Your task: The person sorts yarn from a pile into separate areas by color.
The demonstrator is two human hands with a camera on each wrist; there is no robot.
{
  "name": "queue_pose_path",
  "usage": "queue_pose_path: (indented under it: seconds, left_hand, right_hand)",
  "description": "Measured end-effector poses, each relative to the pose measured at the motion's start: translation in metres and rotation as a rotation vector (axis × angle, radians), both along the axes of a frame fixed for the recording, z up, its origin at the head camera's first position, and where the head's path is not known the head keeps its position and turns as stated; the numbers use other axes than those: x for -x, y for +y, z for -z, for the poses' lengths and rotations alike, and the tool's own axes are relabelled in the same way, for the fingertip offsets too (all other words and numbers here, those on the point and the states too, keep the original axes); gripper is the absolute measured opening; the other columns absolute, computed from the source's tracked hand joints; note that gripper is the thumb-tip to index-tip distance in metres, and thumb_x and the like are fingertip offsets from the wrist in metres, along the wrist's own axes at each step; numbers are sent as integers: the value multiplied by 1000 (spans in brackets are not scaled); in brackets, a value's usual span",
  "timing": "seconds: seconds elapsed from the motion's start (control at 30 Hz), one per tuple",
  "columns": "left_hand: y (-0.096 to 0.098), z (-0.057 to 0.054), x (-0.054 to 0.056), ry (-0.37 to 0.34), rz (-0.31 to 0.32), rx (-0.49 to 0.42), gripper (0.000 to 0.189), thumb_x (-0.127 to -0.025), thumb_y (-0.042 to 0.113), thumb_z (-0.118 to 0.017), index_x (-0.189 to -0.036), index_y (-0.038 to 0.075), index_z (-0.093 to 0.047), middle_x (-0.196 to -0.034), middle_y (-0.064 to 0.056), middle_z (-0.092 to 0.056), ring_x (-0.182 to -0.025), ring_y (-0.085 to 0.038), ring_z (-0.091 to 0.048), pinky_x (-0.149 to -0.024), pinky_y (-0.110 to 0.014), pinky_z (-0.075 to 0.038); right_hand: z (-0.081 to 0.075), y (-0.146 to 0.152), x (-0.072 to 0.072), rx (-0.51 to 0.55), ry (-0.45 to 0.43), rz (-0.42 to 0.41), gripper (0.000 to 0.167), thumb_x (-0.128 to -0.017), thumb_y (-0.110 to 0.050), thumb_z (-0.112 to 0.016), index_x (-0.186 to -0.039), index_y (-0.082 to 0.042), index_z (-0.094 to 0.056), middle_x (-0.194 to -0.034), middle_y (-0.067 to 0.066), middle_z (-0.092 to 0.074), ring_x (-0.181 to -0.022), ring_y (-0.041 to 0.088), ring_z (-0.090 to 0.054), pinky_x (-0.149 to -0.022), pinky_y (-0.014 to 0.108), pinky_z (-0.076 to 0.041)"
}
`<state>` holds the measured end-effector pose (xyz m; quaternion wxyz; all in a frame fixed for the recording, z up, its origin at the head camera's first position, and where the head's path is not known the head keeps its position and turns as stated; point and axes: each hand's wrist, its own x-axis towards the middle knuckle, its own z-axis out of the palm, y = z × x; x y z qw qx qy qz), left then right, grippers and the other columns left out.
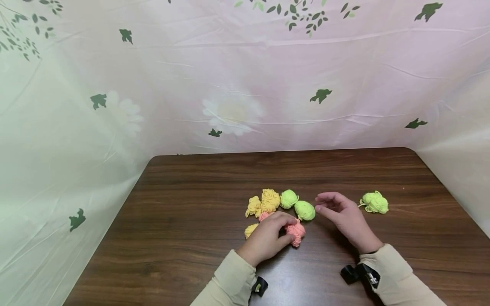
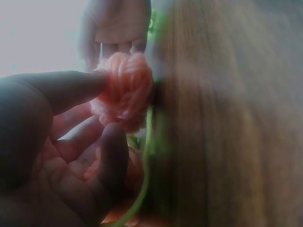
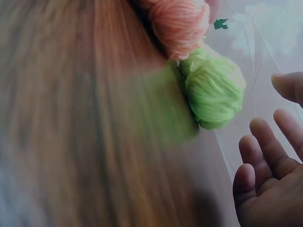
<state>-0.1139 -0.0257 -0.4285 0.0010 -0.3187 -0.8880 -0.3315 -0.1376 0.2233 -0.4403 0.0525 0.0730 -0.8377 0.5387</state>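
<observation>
From where I stand, the left hand (image 1: 268, 236) has thumb and fingers pinching a soft, stranded pink yarn ball (image 1: 296, 233) at the near right of a loose cluster, beside two smooth, rounded green balls (image 1: 305, 210) and looser, lumpier yellow bundles (image 1: 270, 199). The right hand (image 1: 346, 219) is released, its fingers gently bent just beside the nearer green ball, with a shaggy green bundle (image 1: 374, 202) lying apart on its other side. Glossy dark wood grain runs wide across the table (image 1: 172, 216) to its left edge, the round-cornered far edge meeting creased, printed cloth (image 1: 172, 93).
</observation>
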Motion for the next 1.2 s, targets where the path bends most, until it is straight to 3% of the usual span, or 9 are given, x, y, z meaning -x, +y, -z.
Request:
queue_pose_path:
  seconds: [0.3, 0.47, 0.63, 0.9, 1.2]
  left_hand:
    - [0, 1, 0, -1, 4, -9, 30, -93, 13, -70, -123, 10, -68, -123, 3, -65, -119, -8, -57, -104, -21, -43]
    - [0, 1, 0, -9, 5, -8, 30, -93, 13, -70, -123, 10, -68, -124, 3, -64, -120, -8, -57, -104, -21, -43]
    - [0, 0, 0, -20, 3, -4, 31, -94, 14, -70, -124, 10, -68, -125, 3, -64, -121, -8, -57, -104, -22, -43]
    - [0, -1, -1, -31, -4, 8, 32, -94, 15, -69, -126, 10, -67, -126, 3, -63, -121, -9, -57, -104, -23, -44]
    - [0, -2, -1, -3, 0, 15, 32, -92, 14, -71, -124, 10, -68, -125, 3, -64, -120, -8, -57, -104, -22, -43]
  right_hand:
    - [3, -7, 5, 12, -61, -68, 39, -91, -19, -76, -125, -5, -63, -118, 13, -67, -96, 8, -62, -77, 21, -51]
    - [3, -9, 7, -22, -74, -91, 43, -90, -22, -77, -127, -6, -63, -118, 11, -67, -101, 15, -62, -79, 22, -51]
    - [4, -10, 9, -83, -70, -101, 44, -89, -26, -78, -126, -8, -63, -115, 8, -68, -101, 21, -61, -79, 25, -50]
    - [8, -12, 11, -240, -53, -112, 48, -85, -28, -81, -126, -9, -64, -100, 2, -68, -90, 18, -60, -74, 26, -49]
    - [7, -13, 11, -311, -55, -141, 53, -84, -34, -82, -129, -12, -65, -99, 1, -67, -90, 17, -59, -75, 32, -48]
